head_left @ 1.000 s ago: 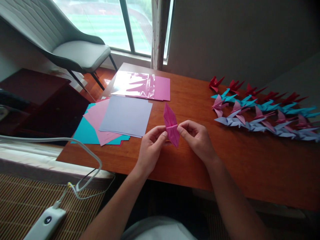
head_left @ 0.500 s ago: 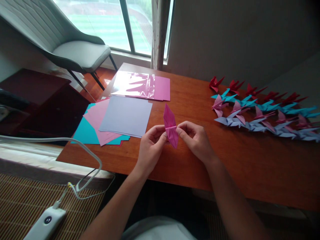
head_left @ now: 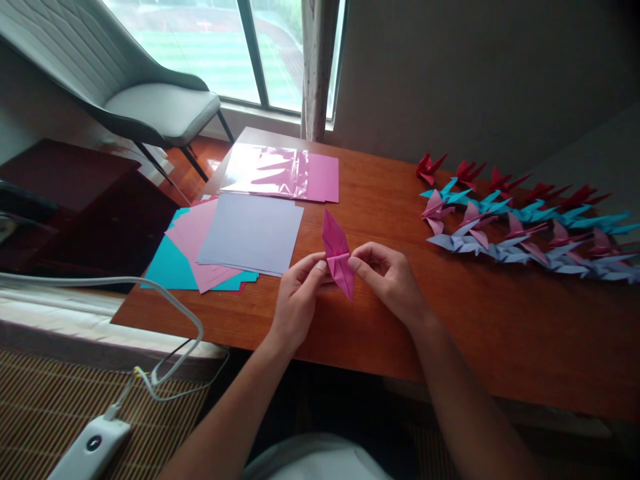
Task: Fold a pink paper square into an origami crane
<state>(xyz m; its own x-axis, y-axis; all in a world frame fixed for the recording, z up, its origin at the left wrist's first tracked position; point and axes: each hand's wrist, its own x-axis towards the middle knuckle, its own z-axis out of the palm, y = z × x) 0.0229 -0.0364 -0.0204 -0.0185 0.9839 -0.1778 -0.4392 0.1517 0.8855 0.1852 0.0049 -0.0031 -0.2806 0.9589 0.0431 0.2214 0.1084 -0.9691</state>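
A folded piece of magenta origami paper (head_left: pixel 336 240) is held up over the table, a long pointed shape with a band across its middle. My left hand (head_left: pixel 299 293) pinches its left side, thumb in front and fingers partly behind it. At the right side, my right hand (head_left: pixel 387 280) grips the paper's edge between thumb and forefinger. Left of the hands lies a stack of lavender paper sheets (head_left: pixel 253 233), partly covering pink sheets (head_left: pixel 193 243) and turquoise sheets (head_left: pixel 165 267).
Rows of folded paper cranes run along the table's right: red (head_left: pixel 467 175), turquoise (head_left: pixel 533 212), pink (head_left: pixel 520 227) and lavender (head_left: pixel 515 252). Behind the sheets lies a clear plastic packet (head_left: pixel 265 172) with magenta paper (head_left: pixel 323 177). A white cable (head_left: pixel 185 307) hangs by the table's left edge.
The magenta paper has tilted further, its top tip leaning more to the left. My left thumb has shifted slightly left and up along its edge; both hands keep their hold.
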